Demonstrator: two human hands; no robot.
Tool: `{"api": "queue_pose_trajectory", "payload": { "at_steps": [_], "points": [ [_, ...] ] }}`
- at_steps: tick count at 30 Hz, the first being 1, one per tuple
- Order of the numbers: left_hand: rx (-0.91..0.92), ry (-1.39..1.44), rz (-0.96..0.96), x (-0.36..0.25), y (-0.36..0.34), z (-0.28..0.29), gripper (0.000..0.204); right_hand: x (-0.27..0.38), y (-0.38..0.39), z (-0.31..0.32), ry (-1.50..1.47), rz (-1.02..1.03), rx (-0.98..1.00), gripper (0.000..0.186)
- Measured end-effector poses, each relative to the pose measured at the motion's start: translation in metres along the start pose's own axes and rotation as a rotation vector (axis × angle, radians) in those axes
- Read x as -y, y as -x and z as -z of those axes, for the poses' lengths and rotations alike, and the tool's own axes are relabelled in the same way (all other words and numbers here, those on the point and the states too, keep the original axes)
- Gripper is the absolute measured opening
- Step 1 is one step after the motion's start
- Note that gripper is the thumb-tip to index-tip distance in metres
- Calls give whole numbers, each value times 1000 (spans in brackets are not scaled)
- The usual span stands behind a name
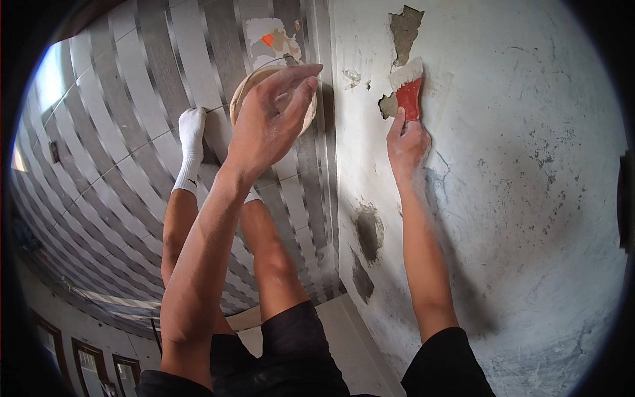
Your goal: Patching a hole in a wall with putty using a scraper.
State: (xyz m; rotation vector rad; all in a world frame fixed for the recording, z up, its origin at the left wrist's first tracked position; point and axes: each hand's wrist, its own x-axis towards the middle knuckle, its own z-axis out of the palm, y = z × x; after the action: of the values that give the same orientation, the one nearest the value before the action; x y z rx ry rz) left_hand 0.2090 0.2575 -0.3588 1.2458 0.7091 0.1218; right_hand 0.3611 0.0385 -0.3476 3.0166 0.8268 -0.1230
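My right hand (409,145) grips a red putty knife (409,100) at the wall, its wide end coated with white filler (405,73). The blade end lies between two chipped patches in the plaster, a larger upper one (405,33) and a smaller one (389,106) beside the knife. To the left, my left hand (274,109) is raised in front of a round pale bucket (239,99) and hides much of it. Its fingers stretch toward the wall with the thumb apart, and I see nothing held. White dust covers both hands.
The wall (503,212) bears cracks, dark specks and a grey patch (368,231) lower down. Past the bucket, a smeared sheet with an orange spot (267,40) lies on the striped tile floor (152,145). My white-socked foot (192,126) rests on the tiles.
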Motion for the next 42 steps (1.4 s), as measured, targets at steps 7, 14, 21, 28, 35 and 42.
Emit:
{"api": "queue_pose_trajectory", "payload": {
  "at_steps": [7,14,21,28,35,42],
  "points": [
    [-25,-49,15,14,-3,9,35,22,15,25,-206,-183,-86,30],
    [-13,-49,75,11,-8,2,34,18,-8,28,-165,-100,-142,26],
    [-59,-40,55,19,-15,6,33,4,-1,19,15,-116,75,27],
    [-55,-97,103,45,-16,12,33,32,7,31,-157,-189,-13,28],
    [-132,-323,302,142,-15,41,39,19,37,20,-321,-337,110,51],
    [-149,-801,505,245,-32,80,62,45,92,-60,-852,-585,638,47]
  ]
}}
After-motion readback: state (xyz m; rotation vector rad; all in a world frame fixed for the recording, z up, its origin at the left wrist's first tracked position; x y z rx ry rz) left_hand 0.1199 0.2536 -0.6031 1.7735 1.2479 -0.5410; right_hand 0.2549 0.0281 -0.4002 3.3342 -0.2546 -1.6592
